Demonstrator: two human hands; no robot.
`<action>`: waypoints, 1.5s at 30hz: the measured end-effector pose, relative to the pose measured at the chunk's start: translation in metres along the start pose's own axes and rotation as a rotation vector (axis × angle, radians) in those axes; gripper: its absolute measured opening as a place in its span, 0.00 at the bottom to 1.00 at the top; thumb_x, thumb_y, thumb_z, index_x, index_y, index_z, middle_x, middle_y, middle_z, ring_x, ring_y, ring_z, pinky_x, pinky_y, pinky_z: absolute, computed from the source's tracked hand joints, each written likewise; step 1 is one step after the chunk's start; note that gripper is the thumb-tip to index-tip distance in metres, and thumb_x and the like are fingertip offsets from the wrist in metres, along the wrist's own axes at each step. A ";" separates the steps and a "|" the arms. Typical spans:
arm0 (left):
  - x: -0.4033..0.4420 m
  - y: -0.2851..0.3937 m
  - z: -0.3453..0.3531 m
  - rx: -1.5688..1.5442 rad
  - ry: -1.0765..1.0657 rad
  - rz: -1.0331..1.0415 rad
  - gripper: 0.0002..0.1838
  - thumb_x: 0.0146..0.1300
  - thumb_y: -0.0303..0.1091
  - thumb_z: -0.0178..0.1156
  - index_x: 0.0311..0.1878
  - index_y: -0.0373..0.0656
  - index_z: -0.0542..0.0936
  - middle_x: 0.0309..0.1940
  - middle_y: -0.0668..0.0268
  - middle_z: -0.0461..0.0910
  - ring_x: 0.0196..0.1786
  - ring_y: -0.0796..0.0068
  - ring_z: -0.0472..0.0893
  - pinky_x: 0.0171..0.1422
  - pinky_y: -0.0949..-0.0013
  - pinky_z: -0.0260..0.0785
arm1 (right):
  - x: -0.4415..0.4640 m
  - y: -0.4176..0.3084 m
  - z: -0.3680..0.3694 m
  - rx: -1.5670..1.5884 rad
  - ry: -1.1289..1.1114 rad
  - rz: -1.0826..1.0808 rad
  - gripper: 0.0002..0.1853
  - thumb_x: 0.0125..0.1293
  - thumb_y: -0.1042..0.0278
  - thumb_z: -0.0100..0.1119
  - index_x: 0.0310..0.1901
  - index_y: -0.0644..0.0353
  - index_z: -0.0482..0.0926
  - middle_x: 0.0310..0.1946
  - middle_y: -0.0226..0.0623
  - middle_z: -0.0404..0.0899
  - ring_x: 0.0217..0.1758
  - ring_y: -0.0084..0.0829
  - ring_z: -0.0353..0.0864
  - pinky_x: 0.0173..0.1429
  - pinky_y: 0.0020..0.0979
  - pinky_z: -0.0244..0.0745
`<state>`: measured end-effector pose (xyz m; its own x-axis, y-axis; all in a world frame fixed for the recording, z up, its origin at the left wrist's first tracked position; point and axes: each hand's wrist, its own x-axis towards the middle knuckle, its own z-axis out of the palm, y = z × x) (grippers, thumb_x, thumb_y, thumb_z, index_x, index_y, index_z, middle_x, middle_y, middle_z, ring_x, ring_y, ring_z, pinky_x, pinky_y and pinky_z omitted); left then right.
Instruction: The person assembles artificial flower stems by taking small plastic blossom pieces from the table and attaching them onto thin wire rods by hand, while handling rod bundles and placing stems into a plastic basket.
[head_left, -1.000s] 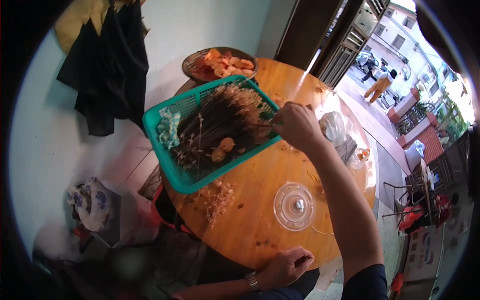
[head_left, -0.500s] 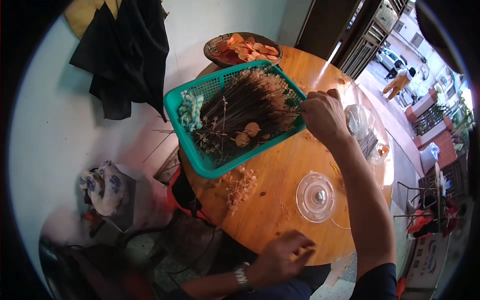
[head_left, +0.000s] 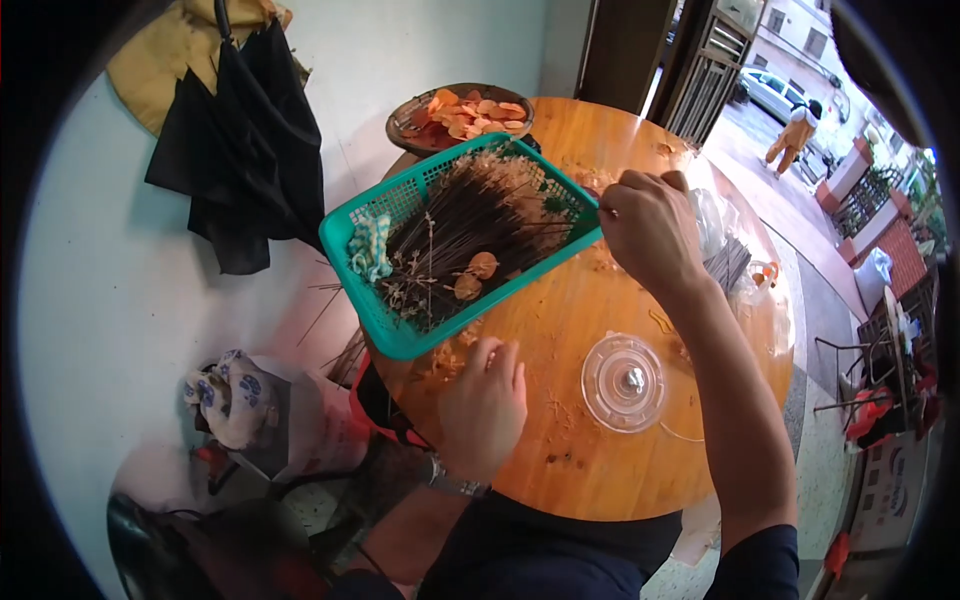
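My right hand (head_left: 650, 228) is closed on the right end of the rim of a green plastic basket (head_left: 408, 343). In the basket lies a bundle of dark thin stems (head_left: 450, 225) with pale orange dried flower heads, alongside two round orange leaves (head_left: 483, 265) and a blue-white checked cloth (head_left: 371, 247). Just below the basket's front edge, my left hand (head_left: 482, 412), with a watch on the wrist, reaches over the table beside some dried orange sprigs (head_left: 445, 362). Its thumb stands apart from its fingers, which look bent; I see nothing held, and the hand partly covers the sprigs.
A clear plastic lid (head_left: 624, 384) lies on the round wooden table (head_left: 560, 470). A woven bowl of orange petals (head_left: 465, 115) stands behind the basket; plastic bags and dark sticks (head_left: 728, 262) are at the right. A black umbrella (head_left: 245, 150) hangs on the wall. A person walks outside.
My left hand has moved up and left, from the table's near edge to the sprigs below the basket. The right hand keeps its hold on the rim. The camera view has shifted slightly.
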<state>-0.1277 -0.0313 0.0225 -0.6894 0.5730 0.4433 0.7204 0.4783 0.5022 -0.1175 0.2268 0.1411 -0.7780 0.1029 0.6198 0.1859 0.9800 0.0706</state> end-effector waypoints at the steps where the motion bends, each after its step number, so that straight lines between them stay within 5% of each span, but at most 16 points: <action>1: 0.006 0.000 0.006 0.063 -0.021 -0.033 0.14 0.70 0.33 0.68 0.56 0.42 0.85 0.53 0.60 0.83 0.48 0.55 0.88 0.46 0.55 0.83 | -0.007 0.000 -0.010 0.028 0.049 0.031 0.05 0.62 0.72 0.64 0.29 0.57 0.86 0.32 0.37 0.84 0.41 0.40 0.85 0.58 0.40 0.69; 6: 0.017 -0.006 0.023 0.242 -0.111 -0.120 0.14 0.70 0.33 0.66 0.57 0.41 0.85 0.52 0.60 0.83 0.46 0.53 0.88 0.46 0.54 0.84 | -0.069 0.000 -0.065 0.185 0.191 0.292 0.02 0.61 0.73 0.71 0.32 0.58 0.87 0.31 0.36 0.83 0.35 0.37 0.83 0.50 0.36 0.73; 10: 0.018 -0.016 0.029 0.222 -0.091 -0.092 0.10 0.68 0.29 0.66 0.50 0.39 0.86 0.47 0.58 0.83 0.44 0.51 0.87 0.45 0.51 0.83 | -0.143 -0.004 -0.104 0.520 0.230 0.572 0.05 0.65 0.78 0.72 0.34 0.67 0.84 0.28 0.30 0.78 0.31 0.20 0.74 0.37 0.23 0.66; 12: 0.019 -0.021 0.033 0.196 -0.051 -0.070 0.08 0.67 0.28 0.66 0.47 0.39 0.86 0.46 0.57 0.83 0.43 0.50 0.87 0.45 0.51 0.82 | -0.186 -0.009 -0.113 0.896 0.292 0.857 0.06 0.70 0.78 0.69 0.35 0.68 0.82 0.31 0.26 0.77 0.34 0.16 0.73 0.41 0.21 0.65; 18: 0.022 -0.020 0.036 0.219 -0.075 -0.046 0.03 0.69 0.27 0.63 0.40 0.40 0.80 0.44 0.56 0.80 0.46 0.49 0.84 0.49 0.50 0.81 | -0.274 -0.024 -0.110 1.249 0.516 1.062 0.03 0.73 0.80 0.64 0.39 0.63 0.81 0.35 0.26 0.80 0.39 0.16 0.75 0.46 0.19 0.67; 26: 0.024 -0.008 0.036 0.199 0.025 0.088 0.03 0.76 0.29 0.59 0.47 0.40 0.77 0.46 0.57 0.82 0.48 0.47 0.84 0.53 0.51 0.78 | -0.314 -0.037 -0.084 1.631 0.853 1.062 0.02 0.83 0.74 0.55 0.50 0.60 0.76 0.45 0.36 0.79 0.40 0.26 0.78 0.50 0.29 0.77; 37: 0.023 -0.011 0.033 0.101 0.121 0.319 0.06 0.73 0.24 0.64 0.50 0.37 0.84 0.44 0.56 0.86 0.48 0.53 0.87 0.51 0.56 0.81 | -0.326 -0.045 -0.065 1.694 0.893 1.178 0.05 0.83 0.75 0.54 0.54 0.59 0.76 0.38 0.38 0.81 0.39 0.27 0.80 0.45 0.26 0.77; 40: 0.016 0.006 0.020 -0.004 0.182 0.248 0.04 0.72 0.21 0.65 0.47 0.34 0.85 0.44 0.57 0.86 0.45 0.60 0.88 0.47 0.63 0.82 | -0.325 -0.049 -0.066 1.701 0.865 1.192 0.07 0.82 0.77 0.53 0.56 0.61 0.77 0.40 0.42 0.84 0.40 0.30 0.83 0.47 0.28 0.80; 41: 0.010 0.010 0.017 -0.071 0.190 0.199 0.05 0.74 0.20 0.63 0.50 0.34 0.84 0.45 0.59 0.85 0.43 0.69 0.86 0.45 0.69 0.81 | -0.326 -0.051 -0.068 1.705 0.851 1.193 0.07 0.82 0.78 0.53 0.56 0.62 0.77 0.42 0.43 0.85 0.40 0.31 0.84 0.47 0.29 0.80; 45: -0.034 0.045 0.019 -0.695 0.053 -0.111 0.07 0.78 0.20 0.61 0.55 0.33 0.82 0.46 0.64 0.82 0.42 0.79 0.84 0.42 0.74 0.80 | -0.332 -0.060 -0.069 1.798 0.830 1.135 0.08 0.82 0.77 0.53 0.54 0.66 0.81 0.45 0.46 0.86 0.42 0.36 0.86 0.52 0.37 0.84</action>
<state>-0.0708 -0.0166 0.0161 -0.7712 0.5041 0.3887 0.4425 -0.0144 0.8966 0.1710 0.1224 -0.0149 -0.3557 0.9346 0.0004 -0.6935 -0.2636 -0.6705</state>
